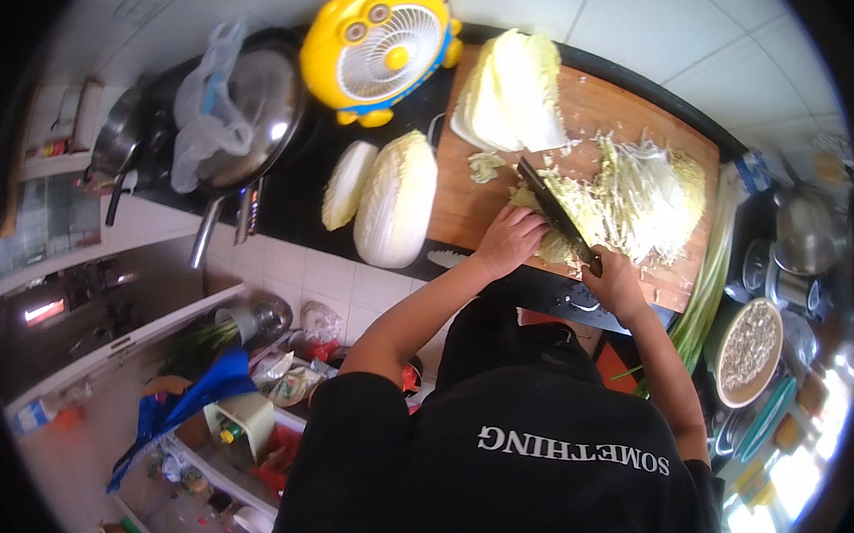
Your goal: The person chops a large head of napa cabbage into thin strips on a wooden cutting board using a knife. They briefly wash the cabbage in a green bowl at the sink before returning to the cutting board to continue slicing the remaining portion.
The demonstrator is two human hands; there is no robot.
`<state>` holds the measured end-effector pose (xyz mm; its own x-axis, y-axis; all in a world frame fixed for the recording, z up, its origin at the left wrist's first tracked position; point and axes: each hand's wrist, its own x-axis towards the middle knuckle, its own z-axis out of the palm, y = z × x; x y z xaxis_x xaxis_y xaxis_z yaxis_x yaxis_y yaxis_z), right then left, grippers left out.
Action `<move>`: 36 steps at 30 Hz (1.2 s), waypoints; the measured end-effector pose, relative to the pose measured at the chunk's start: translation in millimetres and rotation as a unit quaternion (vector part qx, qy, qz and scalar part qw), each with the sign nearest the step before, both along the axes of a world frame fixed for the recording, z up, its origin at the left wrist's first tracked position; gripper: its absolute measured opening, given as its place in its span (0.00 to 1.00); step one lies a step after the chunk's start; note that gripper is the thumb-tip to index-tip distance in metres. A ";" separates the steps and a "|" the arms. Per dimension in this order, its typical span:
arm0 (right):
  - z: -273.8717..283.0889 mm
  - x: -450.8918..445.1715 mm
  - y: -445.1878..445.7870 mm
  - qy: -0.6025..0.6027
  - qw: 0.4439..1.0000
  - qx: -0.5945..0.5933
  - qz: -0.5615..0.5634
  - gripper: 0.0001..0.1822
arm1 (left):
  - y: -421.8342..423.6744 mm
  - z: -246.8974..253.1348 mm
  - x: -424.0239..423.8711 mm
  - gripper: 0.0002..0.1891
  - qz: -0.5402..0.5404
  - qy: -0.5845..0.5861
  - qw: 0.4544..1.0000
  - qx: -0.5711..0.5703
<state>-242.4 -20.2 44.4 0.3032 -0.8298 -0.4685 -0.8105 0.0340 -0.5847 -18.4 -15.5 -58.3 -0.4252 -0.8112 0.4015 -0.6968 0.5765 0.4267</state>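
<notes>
My right hand (613, 283) grips the handle of a dark-bladed kitchen knife (554, 207), whose blade stands across the wooden cutting board (460, 204). Curled fingers of my left hand (515, 237) hold napa cabbage leaves (528, 198) down, close beside the blade's left side. Right of the knife lies a heap of shredded napa cabbage (638, 200), spread over the board's right half. Several whole cabbage leaves (509, 95) are stacked at the far left of the board. Under the blade, the cut edge is partly hidden.
A napa cabbage head (397, 203) and a loose leaf (350, 184) lie left of the board. Behind them stands a yellow fan (389, 54). A lidded pan (256, 117) bears a plastic bag (210, 126). Green onions (709, 254) and a filled bowl (749, 352) are at right.
</notes>
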 end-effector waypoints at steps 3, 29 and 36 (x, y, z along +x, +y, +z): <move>37.1 -4.9 4.0 0.024 0.999 0.030 0.015 0.13 | 3.7 -11.7 4.1 0.10 0.010 -0.013 1.000 -0.014; -34.6 3.4 33.0 0.032 0.999 -0.003 0.000 0.14 | 7.9 1.5 12.7 0.07 0.028 0.069 0.994 0.080; 2.1 4.5 14.4 -0.019 0.999 0.024 -0.020 0.11 | 17.1 18.6 12.6 0.07 0.031 0.068 0.996 0.050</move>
